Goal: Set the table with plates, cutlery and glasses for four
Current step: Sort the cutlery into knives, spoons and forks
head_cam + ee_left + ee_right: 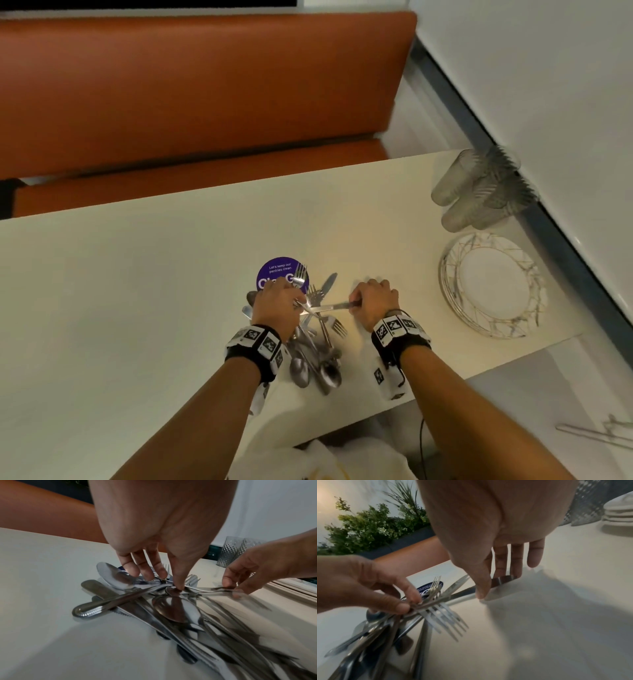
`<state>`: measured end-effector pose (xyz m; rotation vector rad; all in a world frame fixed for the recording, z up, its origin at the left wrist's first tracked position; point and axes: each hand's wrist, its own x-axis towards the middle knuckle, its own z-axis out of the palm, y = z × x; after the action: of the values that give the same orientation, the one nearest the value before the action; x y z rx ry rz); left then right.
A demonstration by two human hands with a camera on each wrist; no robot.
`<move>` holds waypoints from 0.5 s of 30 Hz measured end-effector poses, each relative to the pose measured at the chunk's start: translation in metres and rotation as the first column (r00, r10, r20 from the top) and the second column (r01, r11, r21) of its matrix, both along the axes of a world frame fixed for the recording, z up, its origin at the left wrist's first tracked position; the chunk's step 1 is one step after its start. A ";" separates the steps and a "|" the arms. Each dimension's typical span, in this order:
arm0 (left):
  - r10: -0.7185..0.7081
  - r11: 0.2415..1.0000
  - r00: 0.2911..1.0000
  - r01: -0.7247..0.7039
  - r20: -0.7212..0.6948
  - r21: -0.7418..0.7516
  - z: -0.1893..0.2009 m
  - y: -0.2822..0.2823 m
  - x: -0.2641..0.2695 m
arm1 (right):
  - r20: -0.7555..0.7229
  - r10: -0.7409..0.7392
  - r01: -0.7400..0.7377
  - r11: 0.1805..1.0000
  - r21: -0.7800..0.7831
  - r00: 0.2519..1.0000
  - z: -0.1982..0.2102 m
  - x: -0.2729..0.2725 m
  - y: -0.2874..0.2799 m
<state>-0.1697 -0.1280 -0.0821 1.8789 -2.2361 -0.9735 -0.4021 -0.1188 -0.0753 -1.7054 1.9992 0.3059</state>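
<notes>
A heap of forks, knives and spoons (313, 349) lies on the cream table (137, 291), partly over a round purple sticker (275, 272). My left hand (294, 298) is at the top of the heap and pinches a fork (300, 274) whose tines stick up past the fingers. In the left wrist view the thumb (178, 585) bears down among the handles. To the right of the heap, my right hand (356, 303) pinches a knife (464, 591) between thumb and fingers. That knife (329, 306) reaches left into the heap.
A stack of white plates with gold lines (489, 284) sits near the table's right end, with textured glasses (476, 192) behind it by the wall. An orange bench (191, 96) runs along the far side. Plants (368, 527) stand beyond the bench.
</notes>
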 end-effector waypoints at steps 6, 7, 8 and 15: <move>0.058 0.998 0.998 -0.057 -0.037 0.042 0.000 -0.004 0.003 | 0.182 -0.093 0.078 0.993 0.088 0.979 0.014 -0.028 -0.017; 0.067 0.997 0.997 -0.065 -0.048 0.039 0.000 -0.004 0.004 | 0.208 -0.115 0.099 0.991 0.087 0.971 0.017 -0.034 -0.021; 0.076 0.997 0.996 -0.074 -0.051 0.037 0.000 -0.004 0.004 | 0.248 -0.137 0.121 0.989 0.079 0.959 0.020 -0.040 -0.024; 0.079 0.997 0.997 -0.079 0.001 0.007 0.002 -0.003 0.003 | 0.602 -0.307 0.331 0.941 0.074 0.737 0.054 -0.067 -0.035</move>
<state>-0.1668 -0.1309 -0.0802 1.9541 -2.1440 -0.9700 -0.4687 -0.1541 -0.0214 -1.2187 1.7476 -0.3707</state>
